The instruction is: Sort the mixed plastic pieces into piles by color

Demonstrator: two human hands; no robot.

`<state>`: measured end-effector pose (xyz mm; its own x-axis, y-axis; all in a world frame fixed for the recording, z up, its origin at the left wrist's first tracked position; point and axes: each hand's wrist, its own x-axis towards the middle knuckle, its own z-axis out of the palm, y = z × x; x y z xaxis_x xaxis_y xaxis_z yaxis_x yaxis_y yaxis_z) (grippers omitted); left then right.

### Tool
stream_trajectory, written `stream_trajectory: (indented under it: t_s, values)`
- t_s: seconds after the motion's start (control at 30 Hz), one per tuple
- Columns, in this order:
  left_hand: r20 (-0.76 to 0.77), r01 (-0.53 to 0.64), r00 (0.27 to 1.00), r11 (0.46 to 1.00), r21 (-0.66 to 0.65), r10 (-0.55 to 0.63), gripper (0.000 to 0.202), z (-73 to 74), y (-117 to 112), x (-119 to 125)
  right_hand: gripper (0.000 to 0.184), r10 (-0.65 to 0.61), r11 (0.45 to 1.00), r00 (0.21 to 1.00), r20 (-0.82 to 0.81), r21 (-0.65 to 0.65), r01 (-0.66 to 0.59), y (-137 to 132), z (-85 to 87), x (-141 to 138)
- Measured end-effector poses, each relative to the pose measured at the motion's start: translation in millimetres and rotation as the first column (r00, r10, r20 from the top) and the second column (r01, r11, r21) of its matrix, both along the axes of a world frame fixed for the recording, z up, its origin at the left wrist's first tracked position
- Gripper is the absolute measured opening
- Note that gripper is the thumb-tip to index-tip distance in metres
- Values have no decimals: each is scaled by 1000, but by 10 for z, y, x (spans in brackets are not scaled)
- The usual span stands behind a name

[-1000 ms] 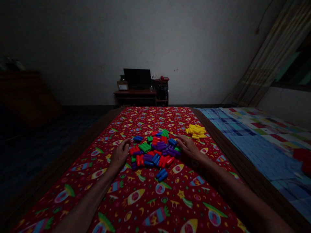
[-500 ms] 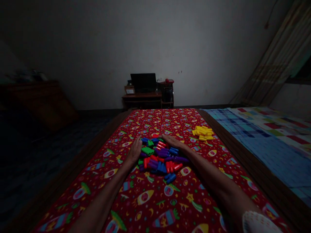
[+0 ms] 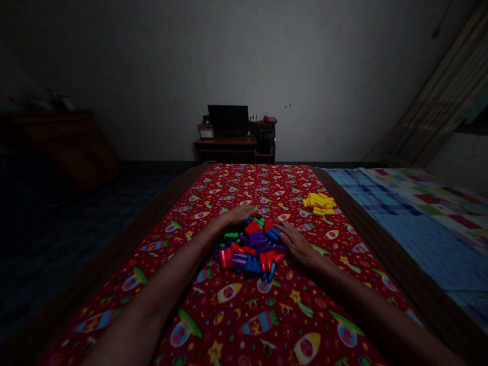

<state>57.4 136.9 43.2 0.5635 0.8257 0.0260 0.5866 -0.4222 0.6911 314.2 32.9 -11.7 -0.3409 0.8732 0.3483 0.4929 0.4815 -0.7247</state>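
A loose heap of red, blue, green and purple plastic pieces (image 3: pixel 256 239), short and tube-like, lies on the red patterned cloth (image 3: pixel 244 295). My left hand (image 3: pixel 240 214) reaches round the far left side of the heap, fingers stretched out and pointing right. Against the heap's right edge rests my right hand (image 3: pixel 299 245), its fingers extended beside the blue and purple pieces. Neither hand grips a piece. Some pieces behind the left hand and forearm are hidden. Apart from the heap, a smaller pile of yellow pieces (image 3: pixel 319 203) sits farther back on the right.
The cloth covers a long surface with dark brown edges (image 3: pixel 353 223). To the right is a bed with blue and checkered covers (image 3: pixel 385 223). A desk with a dark monitor (image 3: pixel 229 121) stands by the far wall, and a wooden cabinet (image 3: pixel 57 147) at the left.
My left hand has swung from the heap's left side to its far edge. My right hand has come back from the far edge to the right side. The heap is more compact.
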Motion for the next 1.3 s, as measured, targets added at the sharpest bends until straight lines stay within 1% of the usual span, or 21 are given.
stream_trajectory:
  t_s: [0.07,0.13,0.17,0.23,0.33,0.43,0.5,0.57,0.63,0.7,0.77,0.83,0.9,0.97,1.03,1.07,1.13,1.2,1.23,1.27,1.3]
  values:
    - [-24,84,996,996,-22,-85,43,55,-160,20,51,4,1000,1000,-10,11,-4,-88,-51,-103]
    - [-65,122,990,992,-13,-123,45,97,-358,-54,49,1,1000,999,-46,18,0,-116,-35,-249]
    - [-87,114,990,993,16,-112,46,110,-475,-116,49,-1,1000,997,-71,26,3,-118,-8,-328]
    - [-116,51,993,990,135,-35,48,117,-748,-246,47,11,999,992,-125,42,-5,-118,68,-479]
    - [-132,-17,989,941,337,65,45,76,-1216,-370,43,66,997,983,-171,44,-59,-124,192,-626]
    - [-181,17,981,913,407,63,46,-1,-1582,-388,40,76,995,982,-174,76,-64,-52,293,-626]
    - [-199,12,977,911,412,77,48,-44,-1670,-387,38,32,991,990,-136,130,-15,80,347,-573]
    - [-175,-39,977,915,403,119,50,-64,-1622,-400,39,28,986,998,-54,167,-19,251,393,-527]
    - [-113,-104,981,920,377,157,51,-60,-1496,-421,42,133,980,989,63,142,-141,403,423,-519]
    - [-67,-142,983,932,335,174,52,-34,-1369,-432,45,264,957,952,157,82,-279,491,427,-541]
    - [-59,-166,980,942,291,190,55,7,-1295,-425,45,294,948,934,202,64,-312,516,399,-553]
    - [-74,-196,973,951,238,219,59,53,-1273,-408,36,212,969,955,207,81,-233,513,347,-514]
    - [-63,-230,967,955,188,246,65,94,-1267,-393,28,81,992,982,172,85,-96,520,292,-417]
    - [-21,-250,967,958,140,256,69,124,-1230,-387,27,-43,997,992,117,67,36,542,254,-303]
    - [36,-253,967,963,96,251,69,142,-1144,-387,31,-92,995,994,65,46,89,560,241,-244]
    - [53,-247,968,966,74,244,67,148,-1088,-389,35,-66,997,996,54,42,64,559,243,-250]
    - [55,-241,970,969,56,238,61,155,-973,-396,42,71,995,994,87,68,-77,534,253,-335]
    - [2,-251,968,965,80,251,55,154,-895,-419,48,229,960,953,197,114,-254,494,268,-470]
    - [-35,-248,967,963,103,253,55,150,-880,-438,49,276,941,929,248,126,-313,475,276,-531]
    - [-74,-231,967,964,129,242,55,142,-881,-463,49,293,933,915,276,127,-337,462,283,-575]
    - [-113,-199,970,968,154,217,57,132,-896,-491,47,282,938,919,277,122,-324,456,289,-597]
